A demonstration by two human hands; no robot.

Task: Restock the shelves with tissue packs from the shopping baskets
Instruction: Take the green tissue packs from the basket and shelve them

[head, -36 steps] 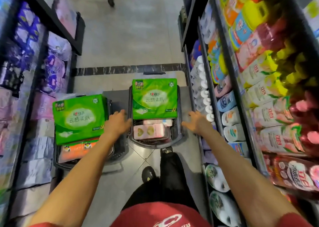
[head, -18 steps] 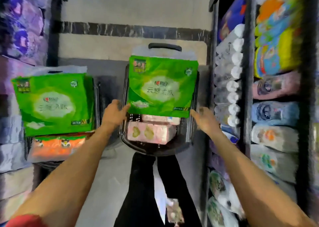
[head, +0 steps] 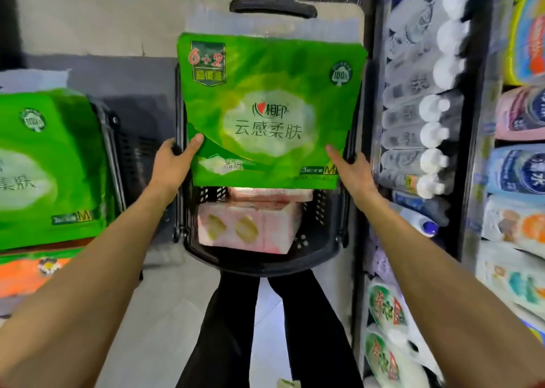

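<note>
Your left hand (head: pixel 174 166) and right hand (head: pixel 352 174) pinch the green tissue pack (head: pixel 265 107) between thumb and fingers (head: pixel 166 152), over the black basket (head: pixel 259 265) that holds pink packs (head: pixel 250 225).

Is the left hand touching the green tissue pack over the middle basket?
Touching. The head view shows the left hand with its thumb pressed on the front of the green tissue pack, at its lower left edge.
</note>
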